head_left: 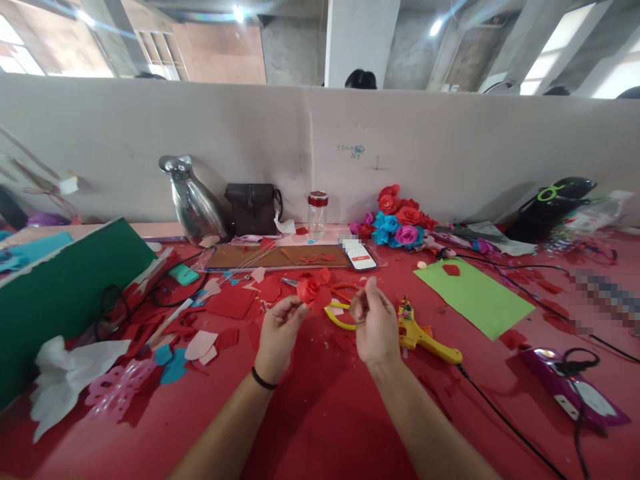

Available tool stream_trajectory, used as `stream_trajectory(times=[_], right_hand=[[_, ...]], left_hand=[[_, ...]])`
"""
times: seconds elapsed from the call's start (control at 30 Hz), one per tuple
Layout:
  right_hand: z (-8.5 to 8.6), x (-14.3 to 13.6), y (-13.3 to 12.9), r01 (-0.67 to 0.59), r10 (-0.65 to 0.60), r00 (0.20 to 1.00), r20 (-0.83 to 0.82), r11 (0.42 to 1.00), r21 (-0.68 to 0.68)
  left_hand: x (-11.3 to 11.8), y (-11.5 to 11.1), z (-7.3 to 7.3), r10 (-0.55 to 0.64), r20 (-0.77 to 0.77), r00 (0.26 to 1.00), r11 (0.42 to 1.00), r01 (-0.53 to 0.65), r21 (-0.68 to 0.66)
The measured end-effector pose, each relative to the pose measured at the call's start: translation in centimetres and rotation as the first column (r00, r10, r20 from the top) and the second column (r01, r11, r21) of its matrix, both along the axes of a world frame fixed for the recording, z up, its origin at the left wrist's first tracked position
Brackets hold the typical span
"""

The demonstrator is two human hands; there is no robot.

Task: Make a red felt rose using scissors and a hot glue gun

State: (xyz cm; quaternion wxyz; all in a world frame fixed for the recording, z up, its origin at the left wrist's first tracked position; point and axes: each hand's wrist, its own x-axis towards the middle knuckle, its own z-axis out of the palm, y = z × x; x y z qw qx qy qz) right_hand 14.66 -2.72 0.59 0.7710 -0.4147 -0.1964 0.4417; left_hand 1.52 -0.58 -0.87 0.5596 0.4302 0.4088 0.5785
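In the middle of the view my left hand (281, 333) pinches a red paper rose (309, 289), its bloom above the fingertips. To its right my right hand (375, 323) is raised with thumb and fingers curled together; whatever they hold, if anything, I cannot make out. Between and behind the hands lie yellow-handled pliers (339, 321) and orange-handled scissors (345, 287), partly hidden by my right hand. Just right of that hand rests a yellow glue gun (425, 339) with a black cord. Red paper pieces (233, 301) are scattered left of the rose.
A bunch of paper roses (403, 220) lies at the back, near a phone (361, 257) and a glass jar (318, 217). A steel jug (193, 203) and dark bag (253, 208) stand behind. A green board (75, 293) borders the left; green paper (475, 297) and a purple power strip (575, 387) lie right.
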Motion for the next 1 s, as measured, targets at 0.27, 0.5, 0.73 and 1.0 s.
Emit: stream_trajectory(times=[0.27,0.5,0.73,1.0], right_hand=[[-0.9,-1.0,-0.2,-0.178,0.218,0.898,0.382,0.975,-0.136],[-1.4,-1.1,-0.3,-0.185,0.235,0.825,0.514,0.972,-0.147],[-0.6,-0.4,-0.6,-0.073,0.162,0.731,0.663,0.984,-0.16],[0.3,8.4,-3.9,0.26,0.062,0.156,0.986,0.96,-0.101]], left_hand=[[0.1,-0.2,0.6,-0.015,0.003,1.0,0.998,0.015,-0.068],[0.0,0.4,0.1,0.004,0.137,0.991,0.989,0.017,-0.149],[-0.1,0.9,-0.5,0.011,0.238,0.971,0.973,0.045,-0.227],[-3.4,3.1,1.0,0.341,0.312,0.887,0.938,-0.299,-0.174]])
